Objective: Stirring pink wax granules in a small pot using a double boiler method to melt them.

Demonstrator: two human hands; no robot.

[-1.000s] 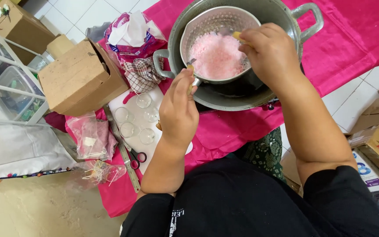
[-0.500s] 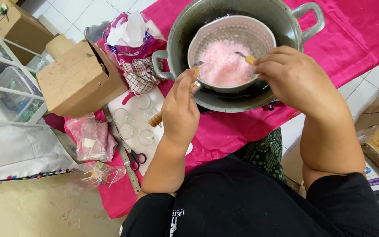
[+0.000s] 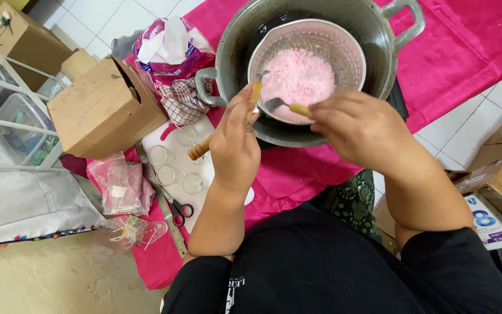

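- Left hand, near the body at centre frame: fingers closed around the wooden handle of a small hammered metal saucepan; the handle's butt sticks out toward 9 o'clock below the fist.
- Right hand, at 3 o'clock from the left: fingertips pinched shut on the yellowish handle of a small spoon, whose bowl hangs at the saucepan's near rim.
- The saucepan holds pale pink granular wax, part-melted by the look of it. It sits inside a large grey two-handled pot at 12 o'clock, apparently as a water bath; whether it floats or rests on the bottom cannot be told.
- Judgement: stirring goes best with the left grip steady and the pan level, the spoon worked in slow circles from the rim inward so that no flakes jump into the outer pot.
- Judgement: keep knuckles off the big pot's wall, likely hot.
- At 9 o'clock of the left hand, just beside it: small clear glass cups on a white board, close enough to be knocked by the handle's butt.
- Below them at 7 o'clock: scissors, a metal ruler and a clear plastic bag, on the magenta cloth.
- Farther at 10 o'clock: open cardboard box, checked rag, pink bag with white paper.
- At 4 o'clock, on the tiled floor: more cartons.
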